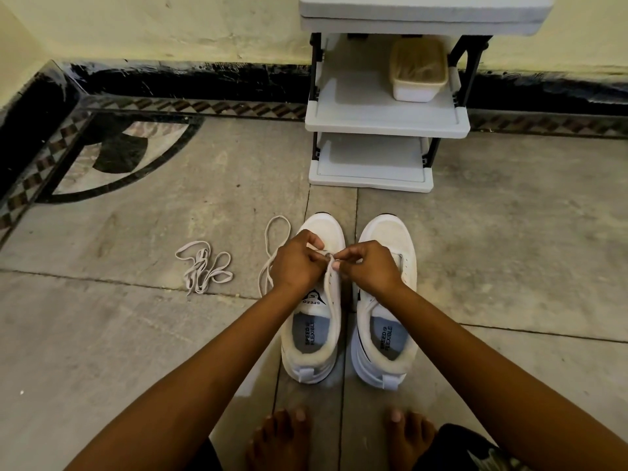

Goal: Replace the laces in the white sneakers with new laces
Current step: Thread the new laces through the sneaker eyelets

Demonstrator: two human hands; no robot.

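Bare stone floor [509, 249] open to the right of the shoes and, past a loose lace, to the left. Patterned border and dark skirting under the wall at the far and left edges. Straight ahead, near the toes, a white rack [387, 122] of 3 shelves, closing off forward room; on its middle shelf, a lidded box [418, 71]. Spare lace [204, 270] heaped on the floor, well apart from the shoes, touching nothing else. 2 white shoes side by side, toes toward the rack, heels toward 2 bare feet [282, 440] at the near edge. Threaded lace [331, 294] lying over the left shoe [314, 365] from the front eyelets back toward the heel opening, with another length looped on the floor just left of that shoe. Both forearms reaching in from the near edge, meeting above the left shoe's front eyelets. Left grip [295, 263] knuckles up, fingers curled, pinching the threaded lace. Right grip [368, 266] reaching across the right shoe [387, 355], thumb and forefinger pinching the same lace beside the left grip.
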